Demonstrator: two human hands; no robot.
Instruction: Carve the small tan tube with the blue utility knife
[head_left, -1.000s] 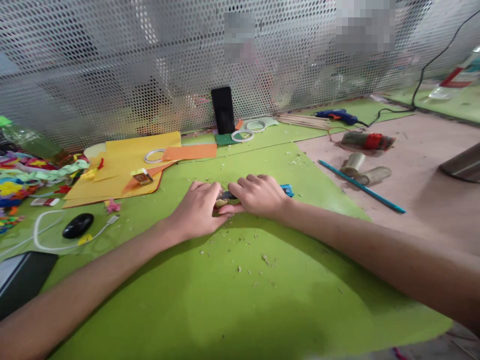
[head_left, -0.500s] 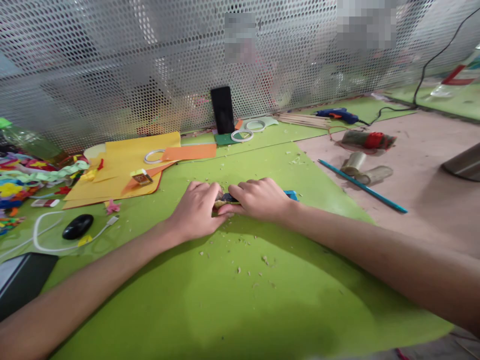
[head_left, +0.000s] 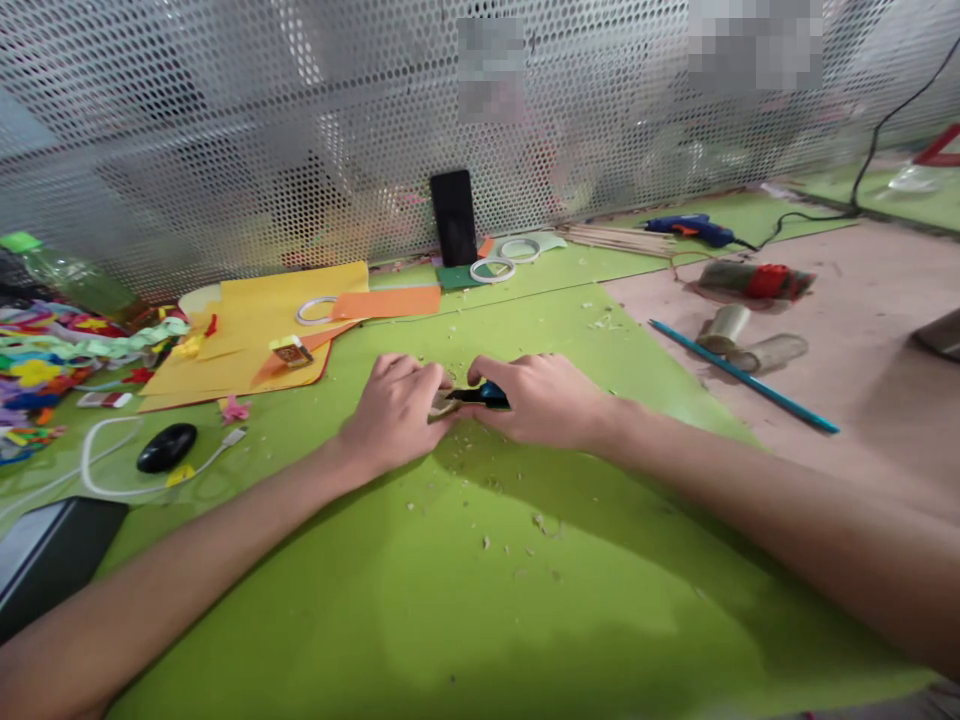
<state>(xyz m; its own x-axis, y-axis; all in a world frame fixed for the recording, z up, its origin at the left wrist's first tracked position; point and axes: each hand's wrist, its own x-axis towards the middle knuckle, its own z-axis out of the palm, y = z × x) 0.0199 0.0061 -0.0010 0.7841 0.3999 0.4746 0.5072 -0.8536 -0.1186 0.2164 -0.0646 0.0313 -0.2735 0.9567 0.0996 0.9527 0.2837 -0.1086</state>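
My left hand is closed around a small pale piece that looks like wood or bamboo, mostly hidden by the fingers. Facing it, my right hand grips a blue and black cutter knife. The knife's dark front end reaches the pale piece between the two hands. Small pale shavings lie scattered on the green table around and below them.
On the left lie yellow paper, a computer mouse and a white cable. A phone leans on the perforated screen behind. A glue gun, a blue pencil and short tubes are at right.
My right hand has shifted its hold, so the knife's blue part shows between thumb and fingers rather than behind the hand. The view has turned slightly left.
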